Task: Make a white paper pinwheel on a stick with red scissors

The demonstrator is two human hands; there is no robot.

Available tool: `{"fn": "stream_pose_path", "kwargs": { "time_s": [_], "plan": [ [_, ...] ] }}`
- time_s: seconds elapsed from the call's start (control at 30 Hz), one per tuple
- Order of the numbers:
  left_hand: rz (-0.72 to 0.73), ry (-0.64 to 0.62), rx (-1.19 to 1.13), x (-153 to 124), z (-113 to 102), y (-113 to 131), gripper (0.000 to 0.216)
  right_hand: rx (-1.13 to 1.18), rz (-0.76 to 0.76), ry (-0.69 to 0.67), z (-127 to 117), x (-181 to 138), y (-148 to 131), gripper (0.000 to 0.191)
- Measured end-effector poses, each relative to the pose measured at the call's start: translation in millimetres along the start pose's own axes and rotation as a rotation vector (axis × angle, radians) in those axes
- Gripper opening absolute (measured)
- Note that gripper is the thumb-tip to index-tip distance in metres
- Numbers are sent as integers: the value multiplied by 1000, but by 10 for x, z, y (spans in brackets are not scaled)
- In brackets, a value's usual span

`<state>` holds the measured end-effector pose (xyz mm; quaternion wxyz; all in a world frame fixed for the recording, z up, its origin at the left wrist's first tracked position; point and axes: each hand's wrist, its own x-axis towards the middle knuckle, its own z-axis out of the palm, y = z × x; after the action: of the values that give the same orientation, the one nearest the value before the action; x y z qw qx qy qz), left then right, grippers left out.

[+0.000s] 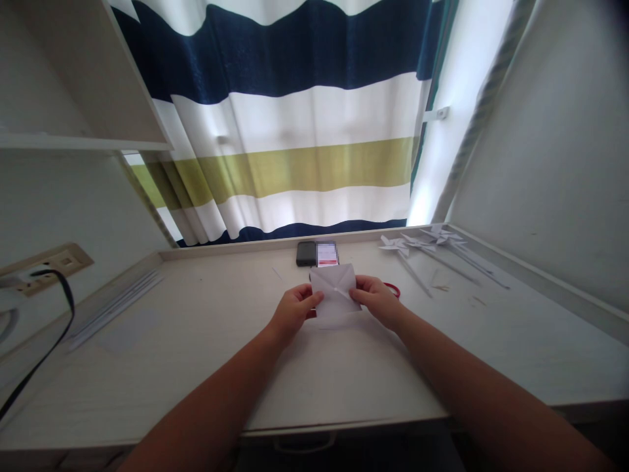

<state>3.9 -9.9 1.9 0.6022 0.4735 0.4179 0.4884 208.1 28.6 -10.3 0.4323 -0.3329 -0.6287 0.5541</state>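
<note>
A square of white paper (335,283) with diagonal creases meeting near its middle is held up over the desk. My left hand (296,308) pinches its left edge, thumb on the near face. On the opposite edge, my right hand (376,296) grips the paper the same way. Below the square, a pale sheet edge shows on the desk; I cannot tell whether it is separate paper. Beside my right hand, a red ring-shaped handle (393,289) shows partly, the rest hidden behind the hand and paper.
Several white paper pinwheels (417,244) on sticks lie at the back right of the desk (206,367). A dark case with a card-like label (327,254) is behind the paper. Long white strips (115,308) lie at left, near a black cable (69,295) and wall socket (54,265).
</note>
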Motion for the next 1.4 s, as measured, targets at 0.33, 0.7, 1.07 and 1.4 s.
{"fn": "stream_pose_path", "kwargs": {
  "time_s": [0.33, 0.7, 1.07, 1.4],
  "plan": [
    [34, -34, 24, 3, -7, -12, 43, 29, -3, 26, -10, 13, 47, 21],
    [115, 51, 202, 42, -52, -35, 38, -16, -1, 56, -39, 5, 44, 35],
    [168, 64, 266, 50, -46, -31, 41, -69, 3, 87, -65, 3, 38, 34],
    [184, 51, 305, 33, -48, -21, 38, -12, 5, 59, -54, -1, 24, 39]
  ]
}}
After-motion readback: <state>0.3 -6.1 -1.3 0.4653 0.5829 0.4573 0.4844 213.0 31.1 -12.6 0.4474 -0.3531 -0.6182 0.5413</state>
